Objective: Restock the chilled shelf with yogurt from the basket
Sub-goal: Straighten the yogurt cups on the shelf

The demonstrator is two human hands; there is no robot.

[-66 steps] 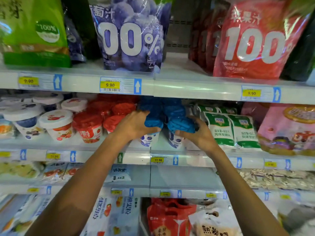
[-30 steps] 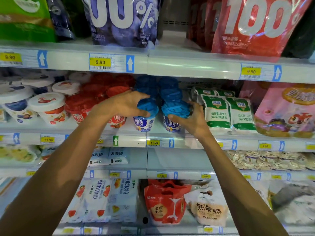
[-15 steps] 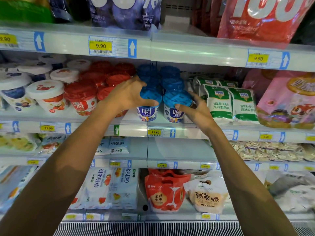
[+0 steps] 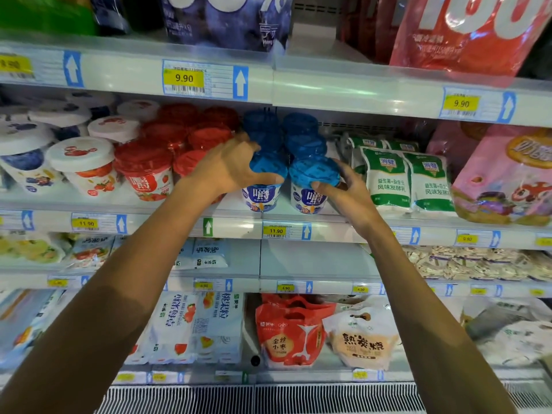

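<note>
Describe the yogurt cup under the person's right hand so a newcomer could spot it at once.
Find the shelf with the 11.90 price tags, second from the top. Two columns of blue-lidded cups run back at its middle; the cup fronts the right column, under the right hand. Green-and-white pouches stand immediately to its right.

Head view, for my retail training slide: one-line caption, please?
Both hands, left hand and right hand, set blue-lidded yogurt cups at the chilled shelf front.
</note>
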